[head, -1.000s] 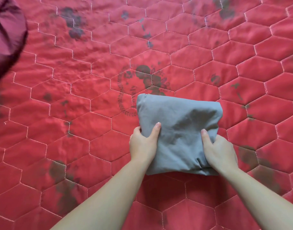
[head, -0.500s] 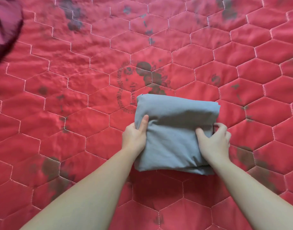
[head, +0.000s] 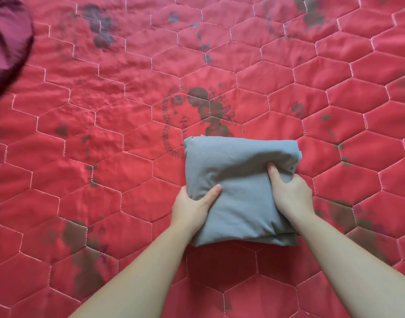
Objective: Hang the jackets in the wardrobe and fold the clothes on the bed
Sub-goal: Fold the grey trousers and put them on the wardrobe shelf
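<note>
Gripping a folded bundle of plain grey cloth from both sides, the person holds it over a red quilted bedspread stitched in pale hexagons and printed with dark grey flowers. The left hand clasps the bundle's near left side, thumb laid across the top of the cloth and the other fingers tucked out of sight beneath it. The right hand grips the right side, thumb pressed into the top fabric so that it dimples and creases, the remaining fingers curled round the edge and mostly hidden. The bundle is roughly square, several layers thick at its near edge, with a dark shadow on the bedspread just below that edge. Directly beyond it is a round printed wreath of leaves and blossoms, partly covered by the bundle's far edge. No lettering, label or brand mark can be read on the cloth or the bedspread. A piece of dark maroon fabric fills the upper left corner of the view, blurred.
</note>
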Action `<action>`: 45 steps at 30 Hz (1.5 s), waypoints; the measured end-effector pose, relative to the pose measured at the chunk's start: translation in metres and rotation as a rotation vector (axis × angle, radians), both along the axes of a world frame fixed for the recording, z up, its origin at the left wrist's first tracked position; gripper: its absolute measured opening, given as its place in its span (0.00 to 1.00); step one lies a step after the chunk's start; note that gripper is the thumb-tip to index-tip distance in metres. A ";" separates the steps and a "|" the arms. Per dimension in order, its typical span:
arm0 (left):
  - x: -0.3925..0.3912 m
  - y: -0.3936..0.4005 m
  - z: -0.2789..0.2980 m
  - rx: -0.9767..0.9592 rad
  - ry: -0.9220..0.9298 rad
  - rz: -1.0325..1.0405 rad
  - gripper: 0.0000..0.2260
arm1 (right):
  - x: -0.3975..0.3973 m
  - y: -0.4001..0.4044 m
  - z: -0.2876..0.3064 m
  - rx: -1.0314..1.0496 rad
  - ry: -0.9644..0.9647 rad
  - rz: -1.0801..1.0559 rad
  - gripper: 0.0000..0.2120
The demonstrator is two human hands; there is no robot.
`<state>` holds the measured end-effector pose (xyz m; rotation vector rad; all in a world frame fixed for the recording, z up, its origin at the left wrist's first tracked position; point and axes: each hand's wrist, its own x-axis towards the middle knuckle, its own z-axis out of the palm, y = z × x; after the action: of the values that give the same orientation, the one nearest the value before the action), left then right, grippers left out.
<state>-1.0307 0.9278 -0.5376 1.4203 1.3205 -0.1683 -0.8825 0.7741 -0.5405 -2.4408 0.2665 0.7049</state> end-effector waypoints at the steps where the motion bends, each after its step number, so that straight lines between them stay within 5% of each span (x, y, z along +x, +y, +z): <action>1: 0.001 0.003 0.001 -0.038 0.003 0.010 0.26 | -0.001 0.000 -0.002 0.008 0.018 -0.008 0.36; 7: 0.019 0.034 0.029 -0.530 0.016 0.037 0.22 | 0.007 0.008 0.007 0.041 0.105 -0.076 0.34; 14: 0.028 0.067 0.127 -0.582 -0.056 0.059 0.16 | 0.024 0.044 0.107 0.153 0.078 -0.009 0.25; 19: 0.038 0.112 0.242 -0.486 -0.241 0.055 0.28 | 0.049 0.103 0.228 0.314 -0.075 0.045 0.21; 25: 0.037 0.166 0.394 -0.360 -0.501 0.021 0.24 | 0.057 0.151 0.381 0.555 -0.229 0.166 0.18; 35: -0.051 0.223 0.643 0.014 -0.763 0.124 0.26 | -0.021 0.217 0.625 1.045 -0.070 0.467 0.16; 39: -0.121 0.212 0.691 0.217 -0.890 0.339 0.30 | -0.068 0.246 0.675 1.117 -0.228 0.528 0.23; 45: -0.259 0.133 0.703 0.290 -0.951 0.555 0.21 | -0.172 0.244 0.681 1.299 -0.164 0.809 0.14</action>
<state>-1.2896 1.0604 0.1656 1.0628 0.8761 0.9856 -1.0544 1.0177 0.1404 -1.2310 -0.9959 0.6488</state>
